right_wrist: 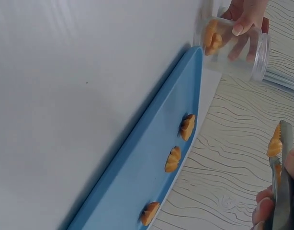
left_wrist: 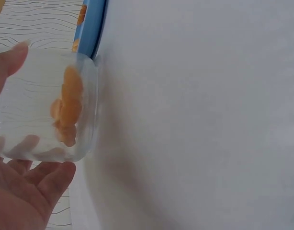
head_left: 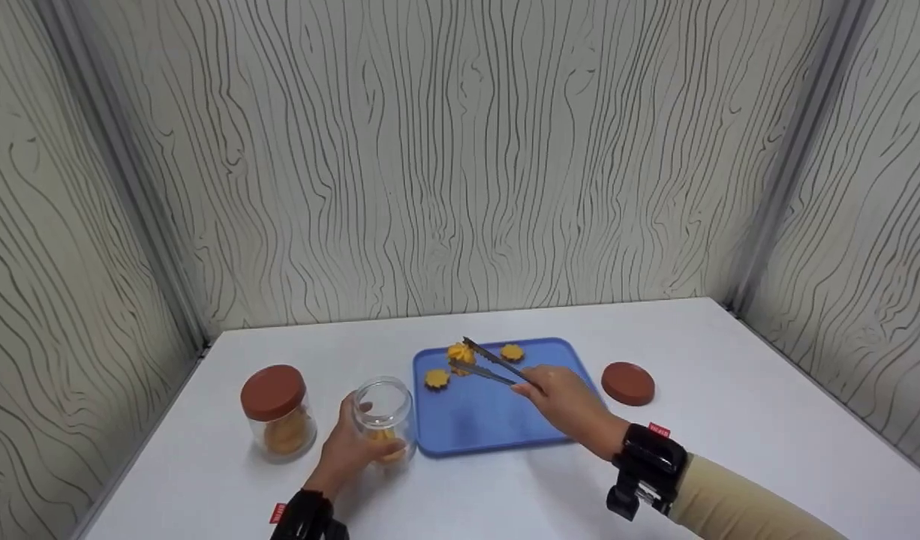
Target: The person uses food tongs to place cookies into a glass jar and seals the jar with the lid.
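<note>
My left hand [head_left: 353, 444] grips an open clear jar [head_left: 386, 400] from its left side, thumb and fingers round the wall. The jar is upright beside the blue tray [head_left: 497, 416], with a few golden flower-shaped cookies [left_wrist: 70, 108] at its bottom. In my right hand [head_left: 569, 399] is a pair of metal tongs [head_left: 497, 360], held over the tray's back left part. A cookie [right_wrist: 275, 146] sits between the tong tips, off the tray. Three more cookies lie on the tray, among them a left one [head_left: 437, 379] and a back one [head_left: 512, 352].
A second clear jar with a red-brown lid [head_left: 273, 392] and cookies inside stands to the left. Another red-brown lid [head_left: 628, 383] lies right of the tray. White table [head_left: 730, 420] underneath; wood-patterned panels [head_left: 460, 165] rise behind and at both sides.
</note>
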{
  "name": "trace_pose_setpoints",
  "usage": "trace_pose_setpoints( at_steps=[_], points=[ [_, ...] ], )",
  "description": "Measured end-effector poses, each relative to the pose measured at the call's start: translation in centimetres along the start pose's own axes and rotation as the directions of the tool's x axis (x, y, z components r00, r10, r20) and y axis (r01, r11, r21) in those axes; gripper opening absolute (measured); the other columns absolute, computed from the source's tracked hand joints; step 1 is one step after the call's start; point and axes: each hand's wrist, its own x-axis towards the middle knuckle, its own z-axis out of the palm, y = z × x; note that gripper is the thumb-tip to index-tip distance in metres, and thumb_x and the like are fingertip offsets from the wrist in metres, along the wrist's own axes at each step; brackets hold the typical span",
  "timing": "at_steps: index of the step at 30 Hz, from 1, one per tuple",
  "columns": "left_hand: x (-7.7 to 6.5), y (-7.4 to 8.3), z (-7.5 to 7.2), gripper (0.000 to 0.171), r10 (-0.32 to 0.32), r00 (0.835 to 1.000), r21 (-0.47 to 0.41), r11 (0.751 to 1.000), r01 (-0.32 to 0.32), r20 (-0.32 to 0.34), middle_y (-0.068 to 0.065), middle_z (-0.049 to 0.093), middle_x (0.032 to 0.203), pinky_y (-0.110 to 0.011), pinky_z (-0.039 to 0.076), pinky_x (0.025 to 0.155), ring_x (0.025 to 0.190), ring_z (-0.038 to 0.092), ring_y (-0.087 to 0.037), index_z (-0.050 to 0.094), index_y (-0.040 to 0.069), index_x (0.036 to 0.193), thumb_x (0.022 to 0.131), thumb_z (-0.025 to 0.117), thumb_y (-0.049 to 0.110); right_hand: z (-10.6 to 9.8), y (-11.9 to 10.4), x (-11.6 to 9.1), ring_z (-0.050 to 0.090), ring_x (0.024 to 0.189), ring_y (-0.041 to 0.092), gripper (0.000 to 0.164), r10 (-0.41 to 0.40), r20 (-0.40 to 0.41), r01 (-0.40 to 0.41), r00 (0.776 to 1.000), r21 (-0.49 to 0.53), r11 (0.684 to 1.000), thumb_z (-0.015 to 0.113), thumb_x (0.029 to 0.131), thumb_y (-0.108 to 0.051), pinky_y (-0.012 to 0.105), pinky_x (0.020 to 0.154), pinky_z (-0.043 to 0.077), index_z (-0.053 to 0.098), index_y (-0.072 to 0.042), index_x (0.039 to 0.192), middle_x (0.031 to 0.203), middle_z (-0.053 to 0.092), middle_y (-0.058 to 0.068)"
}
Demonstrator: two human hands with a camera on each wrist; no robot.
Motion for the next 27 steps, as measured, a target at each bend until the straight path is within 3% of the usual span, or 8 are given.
trace_pose_setpoints(
  at_steps=[10, 16, 20, 27],
  points=[
    [0.0, -0.1, 0.0, 0.108, 0.019, 1.0, 0.013, 1.0, -0.019, -0.013, -0.025, 0.044, 0.142, -0.056, 0.036, 0.103, 0.127, 0.044, -0.041, 0.021, 0.001, 0.146, 0.066, 0.09, 0.021, 0.8, -1.9, 0.8, 0.044, 0.067, 0.01, 0.018, -0.082, 0.026, 0.08, 0.996, 0.071, 0.994, 0.056, 0.099, -0.02, 0.027, 0.06, 0.037, 0.067, -0.006, 0.097, 0.076, 0.052, -0.005],
    [0.0, 0.1, 0.0, 0.109, -0.014, 1.0, 0.014, 1.0, 0.014, -0.007, -0.024, 0.043, 0.143, -0.057, 0.035, 0.104, 0.129, 0.043, -0.041, 0.02, 0.001, 0.147, 0.067, 0.09, 0.022, 1.3, -2.9, 1.3, 0.043, 0.066, 0.01, 0.022, -0.099, 0.024, 0.097, 0.995, 0.068, 0.993, 0.056, 0.099, -0.022, 0.026, 0.059, 0.036, 0.068, -0.004, 0.098, 0.075, 0.051, -0.006],
    [-0.1, 0.1, 0.0, 0.108, 0.01, 1.0, 0.017, 1.0, -0.01, -0.016, -0.025, 0.044, 0.142, -0.057, 0.035, 0.103, 0.128, 0.043, -0.042, 0.021, 0.0, 0.146, 0.066, 0.09, 0.02, 1.7, -3.9, 1.5, 0.043, 0.067, 0.01, 0.026, -0.122, 0.041, 0.118, 0.992, 0.09, 0.989, 0.054, 0.1, -0.026, 0.027, 0.06, 0.036, 0.068, -0.004, 0.097, 0.077, 0.051, -0.005],
    [-0.3, -0.1, 0.0, 0.106, 0.073, 0.997, 0.01, 0.997, -0.073, -0.013, -0.027, 0.045, 0.139, -0.056, 0.036, 0.103, 0.126, 0.045, -0.044, 0.022, -0.002, 0.145, 0.066, 0.09, 0.019, 3.0, -5.3, 1.9, 0.036, 0.062, 0.007, 0.021, -0.147, 0.093, 0.137, 0.985, 0.105, 0.985, 0.055, 0.1, -0.022, 0.026, 0.058, 0.033, 0.061, -0.007, 0.086, 0.069, 0.04, -0.008]
  ],
)
